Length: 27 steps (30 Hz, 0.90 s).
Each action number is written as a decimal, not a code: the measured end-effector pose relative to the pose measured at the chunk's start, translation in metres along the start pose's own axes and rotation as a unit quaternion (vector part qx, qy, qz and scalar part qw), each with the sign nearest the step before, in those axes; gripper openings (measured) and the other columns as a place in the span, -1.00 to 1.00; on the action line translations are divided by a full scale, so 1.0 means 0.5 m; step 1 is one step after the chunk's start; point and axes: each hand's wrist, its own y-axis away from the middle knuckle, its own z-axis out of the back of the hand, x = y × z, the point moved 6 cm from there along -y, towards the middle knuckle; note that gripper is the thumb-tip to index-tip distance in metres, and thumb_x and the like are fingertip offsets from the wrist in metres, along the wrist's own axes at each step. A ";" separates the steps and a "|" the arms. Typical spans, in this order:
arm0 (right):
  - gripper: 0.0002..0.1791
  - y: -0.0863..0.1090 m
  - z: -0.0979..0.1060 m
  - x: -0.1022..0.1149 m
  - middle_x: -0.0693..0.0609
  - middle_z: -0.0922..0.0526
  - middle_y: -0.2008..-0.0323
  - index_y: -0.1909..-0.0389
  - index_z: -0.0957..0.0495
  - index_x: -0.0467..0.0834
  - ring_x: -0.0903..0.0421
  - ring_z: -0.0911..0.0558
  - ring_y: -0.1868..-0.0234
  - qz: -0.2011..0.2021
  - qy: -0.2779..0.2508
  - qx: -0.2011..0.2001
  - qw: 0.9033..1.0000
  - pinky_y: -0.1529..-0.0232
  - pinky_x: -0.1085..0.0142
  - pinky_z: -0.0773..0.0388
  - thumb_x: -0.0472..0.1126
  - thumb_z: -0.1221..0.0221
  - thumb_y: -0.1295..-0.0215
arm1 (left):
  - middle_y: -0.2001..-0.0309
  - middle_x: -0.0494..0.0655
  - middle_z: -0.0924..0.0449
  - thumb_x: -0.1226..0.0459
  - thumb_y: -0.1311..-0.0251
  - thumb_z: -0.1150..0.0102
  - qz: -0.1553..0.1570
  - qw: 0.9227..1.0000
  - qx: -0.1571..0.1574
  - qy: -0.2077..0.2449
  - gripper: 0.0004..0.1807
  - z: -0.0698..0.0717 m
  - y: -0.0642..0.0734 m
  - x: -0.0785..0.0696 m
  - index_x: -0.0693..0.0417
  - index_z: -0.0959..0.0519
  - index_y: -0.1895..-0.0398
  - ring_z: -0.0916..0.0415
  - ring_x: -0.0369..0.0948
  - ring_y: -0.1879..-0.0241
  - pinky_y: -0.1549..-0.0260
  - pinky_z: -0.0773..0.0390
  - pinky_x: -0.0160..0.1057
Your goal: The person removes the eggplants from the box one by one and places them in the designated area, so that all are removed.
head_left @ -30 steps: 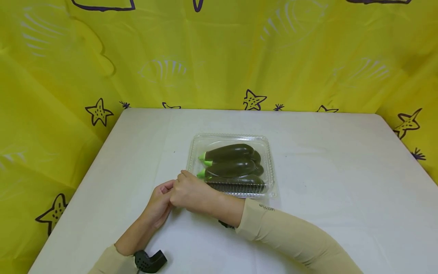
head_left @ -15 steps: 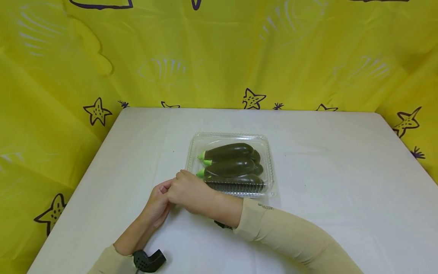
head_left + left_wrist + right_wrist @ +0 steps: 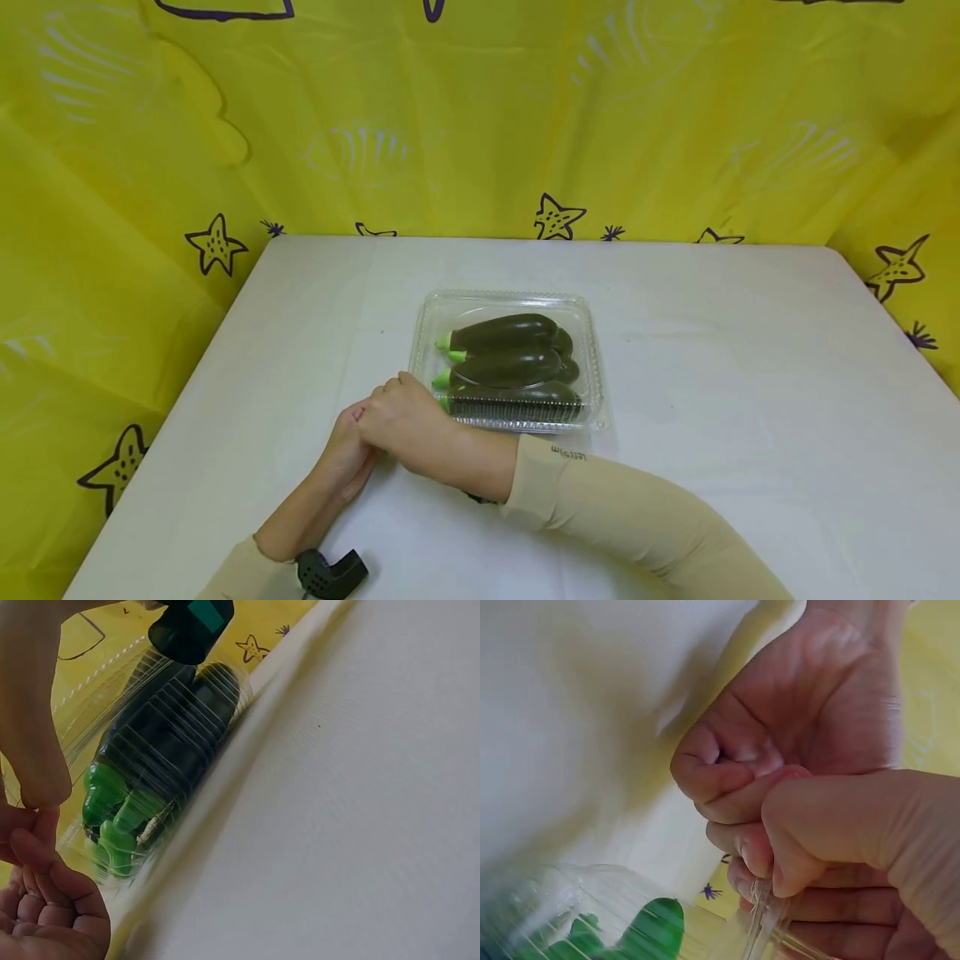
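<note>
A clear plastic clamshell container (image 3: 429, 329) lies lid down on the white table, holding several dark eggplants (image 3: 510, 364) with green stem ends toward the left. My left hand (image 3: 347, 450) and right hand (image 3: 408, 421) meet at the container's near left corner. In the right wrist view, the thumb of my right hand (image 3: 840, 825) pinches the plastic edge (image 3: 759, 919). Beside that thumb, the curled fingers of my left hand (image 3: 802, 712) hold close at the same edge, palm up. The left wrist view shows the eggplants' green ends (image 3: 112, 817) through the ribbed plastic wall.
A white cloth covers the table (image 3: 712, 375). Behind and along both sides hangs a yellow curtain (image 3: 480, 125) printed with starfish and fish bones. A black camera mount (image 3: 330, 573) sits on the left wrist, over the near part of the table.
My right hand and forearm have slid slightly left along the container's edge, covering more of the left thumb. The container and the left hand stay almost where they were.
</note>
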 end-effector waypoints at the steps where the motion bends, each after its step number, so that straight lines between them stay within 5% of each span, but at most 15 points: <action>1: -0.89 0.000 0.000 0.002 0.17 -0.54 0.53 0.52 -0.60 0.16 0.25 -0.48 0.47 0.002 0.010 -0.012 1.000 0.38 0.40 -0.42 -0.17 -0.28 -0.01 | 0.58 -0.25 -0.30 0.53 -0.03 0.08 0.002 1.000 -0.004 0.000 -0.74 0.000 0.000 0.001 0.01 -0.40 0.63 -0.21 -0.37 0.55 0.57 -0.28 -0.47; 7: -0.78 0.002 0.001 0.010 0.18 -0.51 0.61 0.62 -0.57 0.18 0.26 -0.43 0.55 0.013 0.048 -0.071 0.996 0.46 0.41 -0.43 -0.24 -0.19 -0.06 | 0.57 -0.26 -0.31 0.49 -0.06 0.03 -0.014 1.000 0.010 0.011 -0.76 -0.004 0.001 0.000 -0.02 -0.38 0.63 -0.22 -0.38 0.54 0.55 -0.30 -0.48; 12: -0.73 0.003 0.004 0.005 0.21 -0.51 0.62 0.66 -0.52 0.19 0.27 -0.41 0.57 0.025 0.043 -0.077 0.996 0.50 0.45 -0.39 -0.25 -0.17 -0.09 | 0.56 -0.27 -0.31 0.48 -0.06 0.01 -0.031 0.999 0.019 0.011 -0.75 -0.004 0.001 0.000 -0.03 -0.38 0.63 -0.21 -0.38 0.51 0.52 -0.30 -0.48; 18: -0.73 0.006 0.003 0.001 0.23 -0.49 0.63 0.66 -0.51 0.16 0.24 -0.42 0.55 0.068 0.046 -0.067 0.994 0.35 0.41 -0.46 -0.28 -0.17 -0.09 | 0.58 -0.24 -0.29 0.59 0.00 0.11 -0.014 1.000 0.008 -0.004 -0.73 0.000 0.001 0.001 0.03 -0.39 0.58 -0.19 -0.37 0.55 0.58 -0.26 -0.47; 23: -0.73 0.014 0.014 -0.007 0.16 -0.51 0.62 0.67 -0.54 0.09 0.16 -0.53 0.43 0.090 0.065 -0.129 0.985 0.09 0.27 -0.48 -0.34 -0.11 -0.08 | 0.60 -0.25 -0.27 0.59 -0.03 0.12 -0.006 1.000 0.012 -0.004 -0.74 -0.001 0.000 0.002 0.05 -0.38 0.57 -0.18 -0.38 0.60 0.60 -0.24 -0.48; 27: -0.77 0.024 0.039 -0.036 0.03 -0.61 0.46 0.52 -0.64 -0.06 0.03 -0.57 0.18 0.066 0.061 -0.191 0.977 -0.07 0.17 -0.39 -0.39 -0.07 -0.11 | 0.58 -0.24 -0.37 0.55 -0.09 0.08 -0.009 1.000 0.016 0.006 -0.77 -0.002 0.000 0.001 0.06 -0.44 0.53 -0.30 -0.37 0.57 0.55 -0.35 -0.47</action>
